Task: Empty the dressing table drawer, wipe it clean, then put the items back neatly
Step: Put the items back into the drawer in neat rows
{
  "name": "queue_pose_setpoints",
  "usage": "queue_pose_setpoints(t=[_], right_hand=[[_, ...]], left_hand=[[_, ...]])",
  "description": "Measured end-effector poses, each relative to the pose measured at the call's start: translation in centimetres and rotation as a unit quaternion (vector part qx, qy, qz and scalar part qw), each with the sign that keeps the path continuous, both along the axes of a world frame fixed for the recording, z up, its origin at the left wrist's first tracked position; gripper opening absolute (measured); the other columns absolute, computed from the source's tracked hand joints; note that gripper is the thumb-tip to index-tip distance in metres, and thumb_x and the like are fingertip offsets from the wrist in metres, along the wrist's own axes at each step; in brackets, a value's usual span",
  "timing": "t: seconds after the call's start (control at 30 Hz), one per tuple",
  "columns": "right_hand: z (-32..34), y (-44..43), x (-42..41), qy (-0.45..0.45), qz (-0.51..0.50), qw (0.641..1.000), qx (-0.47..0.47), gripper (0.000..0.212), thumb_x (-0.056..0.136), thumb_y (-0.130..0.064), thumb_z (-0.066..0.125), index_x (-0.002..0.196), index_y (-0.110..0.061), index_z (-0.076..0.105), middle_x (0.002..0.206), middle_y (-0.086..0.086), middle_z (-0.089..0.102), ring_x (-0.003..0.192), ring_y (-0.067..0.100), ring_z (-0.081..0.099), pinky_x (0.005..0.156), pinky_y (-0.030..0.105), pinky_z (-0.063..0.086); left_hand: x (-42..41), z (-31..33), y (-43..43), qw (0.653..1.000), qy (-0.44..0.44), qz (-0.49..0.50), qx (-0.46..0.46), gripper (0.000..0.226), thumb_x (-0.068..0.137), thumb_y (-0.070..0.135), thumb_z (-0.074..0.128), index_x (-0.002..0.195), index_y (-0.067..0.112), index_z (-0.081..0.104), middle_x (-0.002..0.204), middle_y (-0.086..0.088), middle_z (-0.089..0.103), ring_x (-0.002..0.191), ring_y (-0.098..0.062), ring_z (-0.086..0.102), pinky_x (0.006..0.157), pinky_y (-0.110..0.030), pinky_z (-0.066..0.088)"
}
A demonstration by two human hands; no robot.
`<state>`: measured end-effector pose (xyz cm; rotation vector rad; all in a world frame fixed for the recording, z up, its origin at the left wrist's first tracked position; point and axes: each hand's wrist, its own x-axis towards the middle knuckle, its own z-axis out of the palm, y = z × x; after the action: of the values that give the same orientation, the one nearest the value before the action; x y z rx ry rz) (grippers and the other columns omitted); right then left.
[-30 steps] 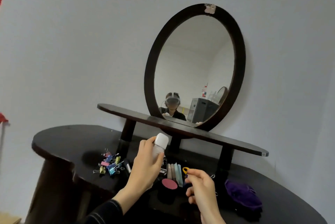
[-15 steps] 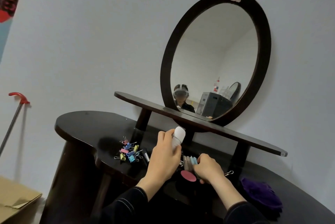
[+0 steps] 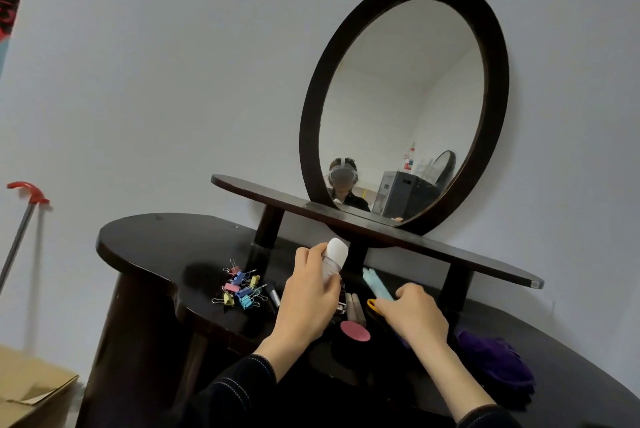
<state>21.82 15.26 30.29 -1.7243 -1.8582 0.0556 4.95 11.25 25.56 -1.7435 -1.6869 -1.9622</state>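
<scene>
My left hand (image 3: 308, 299) is closed around a white bottle (image 3: 334, 259), held upright just above the dark dressing table top (image 3: 162, 247). My right hand (image 3: 412, 315) is curled over light blue tubes (image 3: 375, 284) and a yellow ring-shaped item (image 3: 371, 304) and appears to be gripping them. Between the hands lie two beige sticks (image 3: 355, 306) and a round pink-topped compact (image 3: 355, 330). A heap of coloured binder clips (image 3: 240, 287) lies left of my left hand. The drawer is not in view.
A purple cloth (image 3: 495, 362) lies on the table to the right. A raised shelf (image 3: 467, 254) on posts carries the oval mirror (image 3: 403, 105). A cardboard box (image 3: 31, 389) stands on the floor at the left, and a red-handled pole (image 3: 20, 230) leans on the wall.
The view swung left and tilted. My right hand went down from the air onto the tubes and the yellow item on the table. My left hand kept hold of the white bottle.
</scene>
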Motion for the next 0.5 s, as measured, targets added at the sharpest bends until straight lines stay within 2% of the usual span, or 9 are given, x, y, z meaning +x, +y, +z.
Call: queue_pose_setpoints(t=[0.07, 0.1, 0.17, 0.2, 0.3, 0.37, 0.4, 0.47, 0.5], right_hand=[[-0.1, -0.6, 0.9, 0.173, 0.079, 0.982, 0.004, 0.025, 0.081, -0.032, 0.068, 0.063, -0.019, 0.057, 0.051, -0.008, 0.05, 0.047, 0.012, 0.047, 0.053, 0.027, 0.038], [-0.3, -1.0, 1.3, 0.291, 0.115, 0.95, -0.01, 0.023, 0.082, -0.024, 0.067, 0.062, -0.015, 0.061, 0.05, -0.005, 0.053, 0.047, 0.013, 0.05, 0.052, 0.028, 0.042], [-0.6, -2.2, 2.1, 0.497, 0.159, 0.85, -0.071, 0.009, 0.09, -0.009, 0.065, 0.084, -0.007, 0.071, 0.067, 0.008, 0.07, 0.056, 0.017, 0.067, 0.051, 0.028, 0.053], [-0.9, -2.8, 2.5, 0.563, 0.172, 0.802, -0.107, 0.01, 0.093, -0.005, 0.062, 0.095, -0.005, 0.072, 0.079, 0.016, 0.072, 0.061, 0.019, 0.071, 0.051, 0.028, 0.056], [-2.5, -4.6, 3.3, 0.684, 0.239, 0.658, -0.204, 0.028, 0.09, -0.007, 0.057, 0.113, 0.002, 0.071, 0.102, 0.021, 0.064, 0.067, 0.021, 0.07, 0.054, 0.031, 0.059], [-3.5, -5.8, 3.6, 0.735, 0.28, 0.57, -0.237, 0.047, 0.08, -0.011, 0.057, 0.124, 0.003, 0.065, 0.1, 0.019, 0.061, 0.065, 0.02, 0.061, 0.053, 0.031, 0.056], [-3.8, -6.4, 3.8, 0.753, 0.297, 0.535, -0.244, 0.049, 0.081, -0.012, 0.054, 0.128, 0.0, 0.062, 0.098, 0.019, 0.062, 0.063, 0.019, 0.055, 0.05, 0.03, 0.052], [-4.2, -7.6, 4.1, 0.766, 0.33, 0.492, -0.25, 0.045, 0.085, -0.013, 0.046, 0.128, -0.007, 0.059, 0.091, 0.019, 0.063, 0.057, 0.017, 0.045, 0.046, 0.027, 0.043], [-4.3, -8.1, 4.2, 0.76, 0.344, 0.49, -0.252, 0.044, 0.085, -0.012, 0.043, 0.126, -0.009, 0.059, 0.085, 0.018, 0.061, 0.054, 0.017, 0.041, 0.044, 0.027, 0.039]], left_hand=[[-0.1, -0.1, 0.1, 1.0, 0.003, 0.002, 0.0, 0.046, 0.097, 0.029, 0.057, 0.139, 0.032, 0.04, 0.121, 0.018, 0.037, 0.087, -0.006, 0.051, 0.064, -0.012, 0.036], [-0.1, -0.1, 0.2, 1.0, 0.005, 0.003, 0.0, 0.046, 0.096, 0.029, 0.057, 0.139, 0.032, 0.041, 0.122, 0.018, 0.037, 0.086, -0.004, 0.05, 0.062, -0.01, 0.036], [-0.1, -0.1, 0.2, 1.0, 0.008, 0.005, 0.003, 0.046, 0.096, 0.029, 0.059, 0.138, 0.032, 0.041, 0.122, 0.019, 0.038, 0.085, -0.002, 0.05, 0.06, -0.007, 0.039], [-0.1, -0.1, 0.2, 1.0, 0.007, 0.002, 0.008, 0.046, 0.095, 0.028, 0.059, 0.138, 0.032, 0.042, 0.122, 0.018, 0.039, 0.086, 0.0, 0.05, 0.063, -0.006, 0.04], [0.0, -0.1, 0.0, 0.999, -0.024, -0.023, 0.019, 0.044, 0.092, 0.026, 0.063, 0.133, 0.03, 0.047, 0.12, 0.014, 0.045, 0.095, 0.0, 0.055, 0.073, -0.013, 0.049], [-0.2, 0.4, -0.5, 0.987, -0.13, -0.092, 0.007, 0.041, 0.091, 0.019, 0.066, 0.127, 0.027, 0.051, 0.12, 0.003, 0.052, 0.096, -0.012, 0.061, 0.071, -0.032, 0.06], [-0.3, 0.6, -0.9, 0.97, -0.2, -0.14, 0.001, 0.039, 0.091, 0.013, 0.067, 0.125, 0.024, 0.052, 0.12, -0.004, 0.055, 0.095, -0.019, 0.064, 0.066, -0.034, 0.061], [-0.4, 0.6, -2.2, 0.932, -0.303, -0.197, 0.001, 0.036, 0.091, 0.007, 0.066, 0.123, 0.02, 0.055, 0.118, -0.012, 0.058, 0.092, -0.03, 0.068, 0.061, -0.033, 0.06], [-0.4, 0.4, -3.1, 0.921, -0.326, -0.214, -0.002, 0.036, 0.09, 0.007, 0.067, 0.123, 0.019, 0.057, 0.117, -0.014, 0.06, 0.09, -0.032, 0.069, 0.061, -0.034, 0.06]])
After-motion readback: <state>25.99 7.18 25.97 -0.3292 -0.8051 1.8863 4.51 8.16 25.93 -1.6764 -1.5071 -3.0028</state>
